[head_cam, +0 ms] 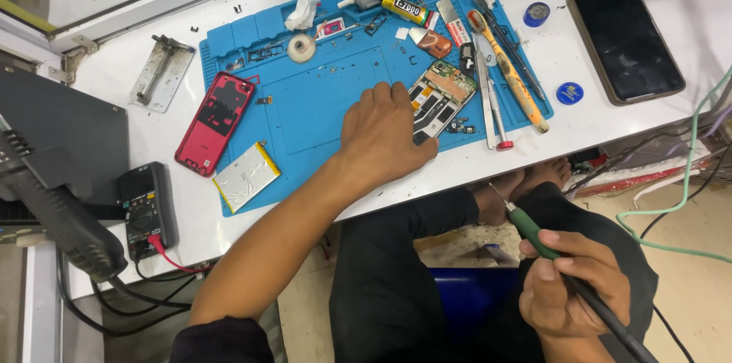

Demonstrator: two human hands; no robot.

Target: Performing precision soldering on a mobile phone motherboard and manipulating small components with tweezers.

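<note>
Soldering iron (560, 268): green grip, dark cable end. Long axis runs diagonally, fine tip pointing up-left toward the table edge, cable end trailing lower right. It sits off the table, above the person's lap. Right hand (572, 283) closed around its grip. Left hand (381, 134) lies palm-down, fingers loosely spread, on blue mat (305, 115), touching opened phone (438, 97). Red back cover (215, 123) lies well left.
</note>
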